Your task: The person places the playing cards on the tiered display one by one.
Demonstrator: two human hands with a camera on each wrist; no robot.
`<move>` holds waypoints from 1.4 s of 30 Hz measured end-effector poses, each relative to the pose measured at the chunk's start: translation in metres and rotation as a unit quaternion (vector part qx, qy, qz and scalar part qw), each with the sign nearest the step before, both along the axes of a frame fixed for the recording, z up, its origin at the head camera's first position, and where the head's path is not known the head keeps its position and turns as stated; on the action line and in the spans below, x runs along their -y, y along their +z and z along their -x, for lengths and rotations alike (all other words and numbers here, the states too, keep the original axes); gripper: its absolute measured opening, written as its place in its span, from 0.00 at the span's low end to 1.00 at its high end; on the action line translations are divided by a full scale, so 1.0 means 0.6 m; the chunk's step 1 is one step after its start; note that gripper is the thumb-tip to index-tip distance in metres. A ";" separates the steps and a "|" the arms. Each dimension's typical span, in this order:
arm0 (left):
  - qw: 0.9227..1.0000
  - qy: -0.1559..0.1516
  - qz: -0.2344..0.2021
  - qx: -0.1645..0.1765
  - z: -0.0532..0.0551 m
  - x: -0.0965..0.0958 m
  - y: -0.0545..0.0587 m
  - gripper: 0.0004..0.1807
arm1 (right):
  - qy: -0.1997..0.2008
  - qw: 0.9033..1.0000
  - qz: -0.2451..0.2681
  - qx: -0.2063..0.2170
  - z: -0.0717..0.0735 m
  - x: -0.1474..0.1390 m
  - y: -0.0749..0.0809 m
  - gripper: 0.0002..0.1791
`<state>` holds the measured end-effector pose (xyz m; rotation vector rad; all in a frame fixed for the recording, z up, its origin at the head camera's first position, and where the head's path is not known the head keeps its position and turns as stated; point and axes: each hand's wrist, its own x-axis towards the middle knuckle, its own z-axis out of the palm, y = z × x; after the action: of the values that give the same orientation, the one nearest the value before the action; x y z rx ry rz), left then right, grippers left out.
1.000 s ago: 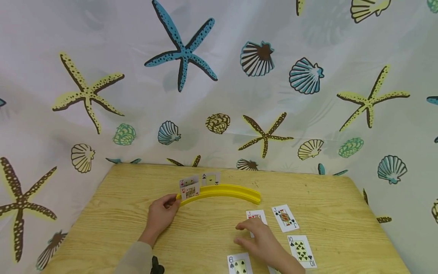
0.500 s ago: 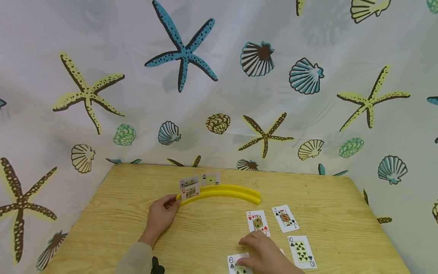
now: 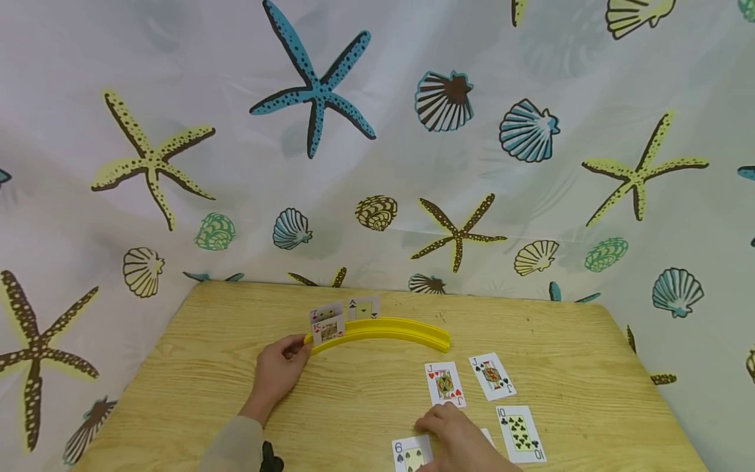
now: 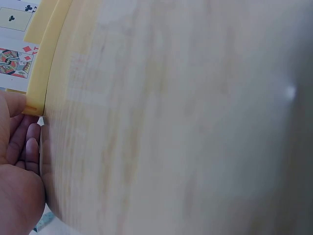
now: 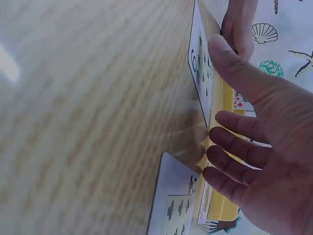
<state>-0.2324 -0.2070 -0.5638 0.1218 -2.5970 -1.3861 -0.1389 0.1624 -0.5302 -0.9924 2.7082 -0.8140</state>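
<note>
My left hand [image 3: 282, 369] pinches the left end of a curved yellow card holder [image 3: 401, 328], thumb and fingers at its tip in the left wrist view. A king of diamonds [image 3: 328, 330] stands in the holder, with a seven [image 3: 324, 311] behind it and an ace of clubs [image 4: 13, 18] beside them. My right hand [image 3: 463, 440] is low over the table, its fingers loosely spread and holding nothing. Its thumb is right at the six of spades [image 3: 408, 452]. Another card [image 3: 487, 435] is mostly hidden beneath this hand.
A jack of hearts [image 3: 445, 383] lies face up just beyond my right hand. A jack of spades [image 3: 492, 375] and a ten of clubs [image 3: 520, 432] lie to its right on the wooden table [image 3: 224, 314]. A seashell-print curtain [image 3: 377, 164] hangs behind.
My right hand has moved down and toward me, from over the jack of hearts to beside the six of spades, uncovering the jack. My left hand and the holder have stayed still.
</note>
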 end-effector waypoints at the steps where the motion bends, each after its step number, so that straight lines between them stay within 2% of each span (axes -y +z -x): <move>1: 1.000 -0.001 0.000 -0.001 0.000 0.000 0.000 0.17 | -0.002 1.000 -0.003 -0.003 -0.001 0.001 0.000 0.31; 7: 1.000 -0.004 0.000 -0.004 0.000 0.000 0.000 0.17 | -0.029 0.999 -0.015 0.010 -0.004 0.009 0.005 0.30; 14: 1.000 -0.002 0.001 -0.003 0.001 0.001 -0.001 0.17 | -0.068 0.995 -0.023 0.066 -0.003 0.015 0.009 0.29; 19: 1.000 -0.003 -0.003 -0.003 0.000 0.000 -0.001 0.17 | -0.068 0.995 -0.022 0.066 -0.001 0.016 0.012 0.29; 28: 1.000 -0.002 -0.005 -0.002 -0.002 -0.001 0.002 0.17 | -0.058 0.998 -0.015 0.033 0.000 0.018 0.005 0.30; 36: 1.000 -0.002 -0.006 -0.001 -0.002 -0.001 0.000 0.17 | -0.062 0.997 -0.026 0.023 0.002 0.022 0.006 0.32; 40: 1.000 0.000 -0.007 -0.001 -0.001 -0.002 0.001 0.17 | -0.058 0.996 -0.008 0.063 0.009 0.020 0.002 0.33; 42: 1.000 0.003 -0.006 -0.002 -0.002 -0.003 0.001 0.17 | -0.049 0.995 0.006 0.087 0.017 0.016 -0.011 0.33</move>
<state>-0.2314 -0.2054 -0.5635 0.1268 -2.5834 -1.3980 -0.1489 0.1527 -0.5366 -0.7567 2.6224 -0.8906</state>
